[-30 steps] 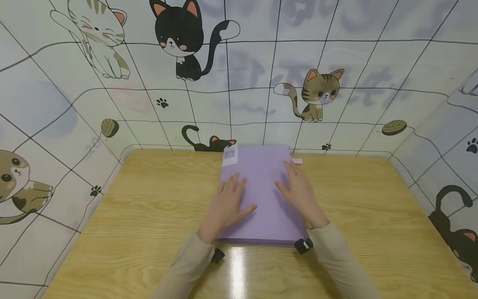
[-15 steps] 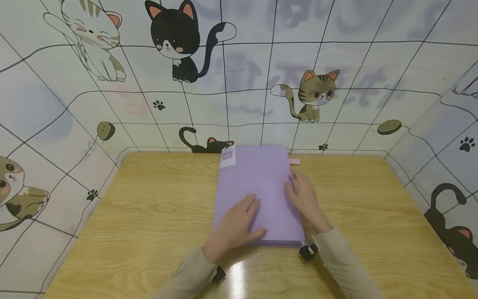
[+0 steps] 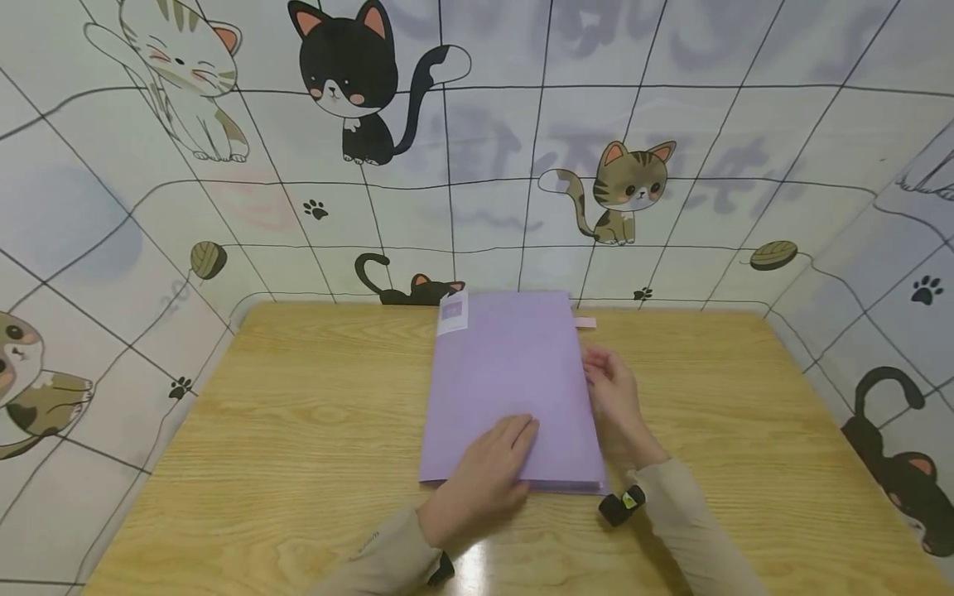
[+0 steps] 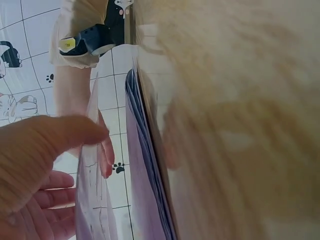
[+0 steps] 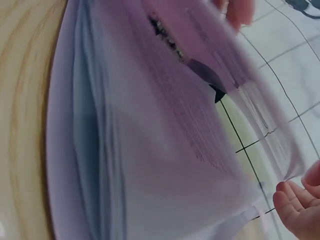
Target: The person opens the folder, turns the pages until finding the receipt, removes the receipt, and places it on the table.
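A light purple folder point(image 3: 507, 372) lies on the wooden table, a white label point(image 3: 452, 313) at its far left corner. My left hand point(image 3: 484, 472) holds the near edge of its cover, fingers on top and thumb at the underside. At the right edge, my right hand point(image 3: 614, 389) has its fingers curled in against the cover. From the right wrist, the fingertips of this hand point(image 5: 297, 205) pinch the cover's corner. The cover stands raised off a stack of translucent inner sleeves point(image 5: 150, 165), and the left wrist view shows the gap between cover point(image 4: 90, 200) and sleeves.
A small pink tab point(image 3: 585, 323) sticks out from the folder's right side. The wooden table point(image 3: 320, 397) reaches to a wall sheet point(image 3: 492, 149) printed with cats and grid lines. A black camera point(image 3: 621, 505) sits on the right wrist.
My left hand has slid from the middle of the cover toward the near edge. The right hand has come off the cover's top to its right edge, fingers now curled in.
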Demonstrator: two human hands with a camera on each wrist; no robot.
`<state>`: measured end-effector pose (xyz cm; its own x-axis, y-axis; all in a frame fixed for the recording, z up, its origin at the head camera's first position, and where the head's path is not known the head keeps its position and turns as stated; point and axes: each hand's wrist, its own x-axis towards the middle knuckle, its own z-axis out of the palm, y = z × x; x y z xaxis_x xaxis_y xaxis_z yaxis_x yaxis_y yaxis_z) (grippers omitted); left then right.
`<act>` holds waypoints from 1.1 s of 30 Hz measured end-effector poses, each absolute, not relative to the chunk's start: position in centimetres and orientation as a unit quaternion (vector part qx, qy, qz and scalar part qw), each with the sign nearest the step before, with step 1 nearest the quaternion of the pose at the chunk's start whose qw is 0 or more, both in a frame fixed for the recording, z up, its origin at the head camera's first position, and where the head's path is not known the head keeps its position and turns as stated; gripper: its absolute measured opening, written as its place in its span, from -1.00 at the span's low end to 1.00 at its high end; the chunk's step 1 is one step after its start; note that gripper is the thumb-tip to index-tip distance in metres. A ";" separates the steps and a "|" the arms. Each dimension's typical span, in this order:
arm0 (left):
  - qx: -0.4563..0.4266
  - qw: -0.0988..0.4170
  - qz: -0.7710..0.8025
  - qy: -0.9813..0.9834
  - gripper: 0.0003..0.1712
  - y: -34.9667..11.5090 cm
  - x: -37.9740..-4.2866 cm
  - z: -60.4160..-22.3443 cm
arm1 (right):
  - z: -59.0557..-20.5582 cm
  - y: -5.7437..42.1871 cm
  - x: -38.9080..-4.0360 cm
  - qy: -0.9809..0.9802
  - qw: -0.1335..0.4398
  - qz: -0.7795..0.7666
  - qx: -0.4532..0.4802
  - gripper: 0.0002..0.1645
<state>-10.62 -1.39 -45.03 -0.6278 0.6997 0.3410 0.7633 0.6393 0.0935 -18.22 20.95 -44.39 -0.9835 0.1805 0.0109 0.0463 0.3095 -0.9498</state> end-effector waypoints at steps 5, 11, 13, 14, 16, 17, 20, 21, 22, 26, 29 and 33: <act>-0.406 0.160 -0.133 -0.890 -0.20 -1.2 -10.5 -44.9 | -44.9 21.6 -18.5 -0.763 0.017 0.637 -0.102 -0.60; -0.418 0.229 -0.157 -0.865 -0.33 -1.2 -10.3 -44.5 | -45.6 22.1 -18.7 -0.764 -0.010 0.639 -0.090 -0.63; -0.423 0.253 -0.161 -0.855 -0.40 -1.2 -10.3 -44.4 | -45.8 22.0 -18.7 -0.764 -0.013 0.640 -0.079 -0.64; -0.426 0.264 -0.162 -0.850 -0.43 -1.1 -10.3 -44.4 | -45.9 22.0 -18.7 -0.765 -0.018 0.640 -0.074 -0.64; -0.431 0.283 -0.166 -0.841 -0.49 -1.1 -10.2 -44.2 | -46.1 21.9 -18.7 -0.759 -0.024 0.647 -0.069 -0.65; -0.433 0.289 -0.168 -0.837 -0.53 -1.0 -10.2 -44.1 | -46.2 21.8 -18.7 -0.757 -0.027 0.650 -0.068 -0.65; -0.433 0.308 -0.171 -0.829 -0.63 -0.9 -10.1 -43.7 | -46.3 21.6 -18.7 -0.759 -0.029 0.647 -0.066 -0.66; -0.433 0.314 -0.173 -0.827 -0.66 -0.9 -10.1 -43.6 | -46.3 21.6 -18.8 -0.761 -0.027 0.645 -0.067 -0.68; -0.431 0.322 -0.173 -0.825 -0.68 -0.8 -10.1 -43.4 | -46.3 21.6 -18.8 -0.763 -0.026 0.643 -0.065 -0.68; -0.422 0.356 -0.168 -0.817 -0.74 -0.7 -9.9 -42.9 | -46.5 21.4 -18.8 -0.762 -0.038 0.645 -0.051 -0.67; -0.412 0.390 -0.160 -0.808 -0.76 -0.7 -9.7 -42.5 | -46.6 21.1 -18.7 -0.762 -0.057 0.644 -0.039 -0.59; -0.396 0.435 -0.168 -0.791 -0.68 -0.8 -9.6 -41.6 | -46.7 21.0 -18.8 -0.784 -0.061 0.616 -0.036 -0.57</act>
